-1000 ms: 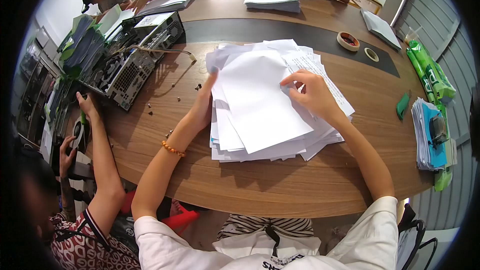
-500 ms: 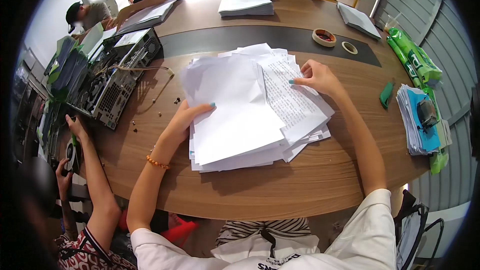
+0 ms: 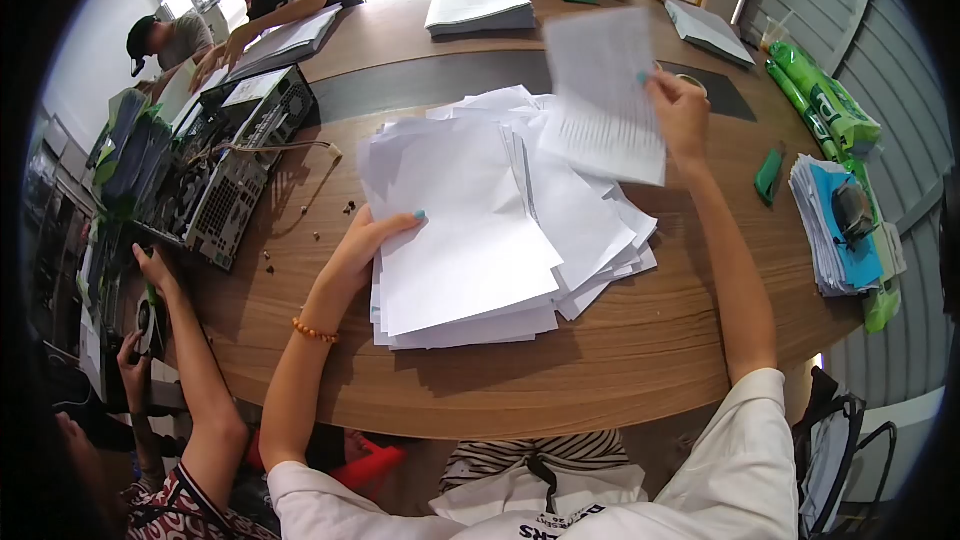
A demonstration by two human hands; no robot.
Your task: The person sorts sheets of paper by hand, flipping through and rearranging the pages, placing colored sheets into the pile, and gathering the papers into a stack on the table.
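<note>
My right hand pinches one printed sheet by its right edge, thumb in front, and holds it raised above the right part of the pile. The sheet is slightly blurred. At the left edge of the loose stack of paper, my left hand has its thumb flat on the top blank page; its other fingers are hidden beside or under the pages. More sheets fan out untidily from under the stack on the right.
An opened computer case with a loose cable stands at left, small screws near it. Tape rolls, a green cutter, papers with a blue sheet and green packages lie right. Co-workers handle paper stacks across the table.
My right hand has lifted the printed sheet off the pile, up and to the right. My left hand stays at the stack's edge. Across the table, a co-worker's hands have moved right.
</note>
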